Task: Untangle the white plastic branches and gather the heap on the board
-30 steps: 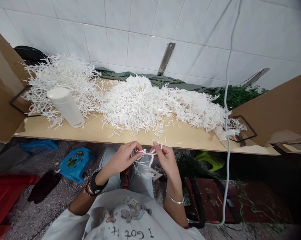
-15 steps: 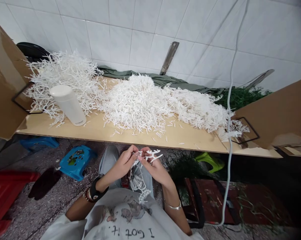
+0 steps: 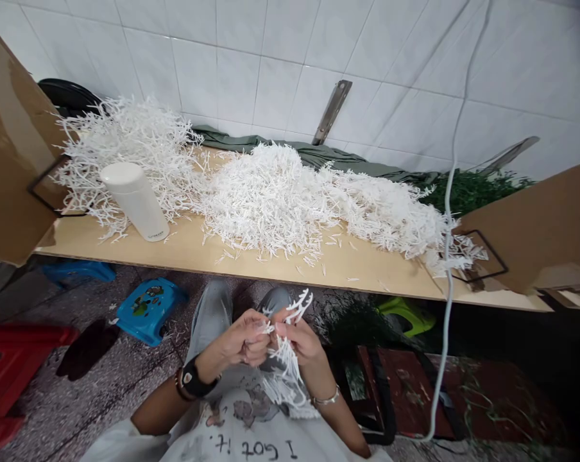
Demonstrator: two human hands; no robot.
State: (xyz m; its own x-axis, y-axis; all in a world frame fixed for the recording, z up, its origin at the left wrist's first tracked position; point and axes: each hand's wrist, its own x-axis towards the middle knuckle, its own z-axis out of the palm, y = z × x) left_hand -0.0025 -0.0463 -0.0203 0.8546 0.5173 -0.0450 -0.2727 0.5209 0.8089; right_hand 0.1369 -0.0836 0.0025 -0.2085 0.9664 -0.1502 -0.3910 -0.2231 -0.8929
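Note:
My left hand (image 3: 240,337) and my right hand (image 3: 299,338) are pressed together over my lap, below the table's front edge. Both are closed on a white plastic branched sprig (image 3: 290,359). One tip of it sticks up above my right fingers; the rest hangs down in a bunch toward my shirt. A large heap of small white plastic pieces (image 3: 290,196) covers the middle of the wooden table (image 3: 184,247). A pile of bigger white branched sprigs (image 3: 131,141) lies at the table's left.
A white cylinder bottle (image 3: 136,200) stands at the table's left front. Cardboard panels (image 3: 11,147) flank both ends. A white cable (image 3: 446,256) hangs down at the right. Green plastic foliage (image 3: 468,186) lies at the back right. A blue stool (image 3: 148,309) and red stool (image 3: 11,366) are on the floor.
My hands have dropped lower and nearer my body, closing together on the sprig. The hanging bunch now rests toward my shirt. The view has tilted slightly.

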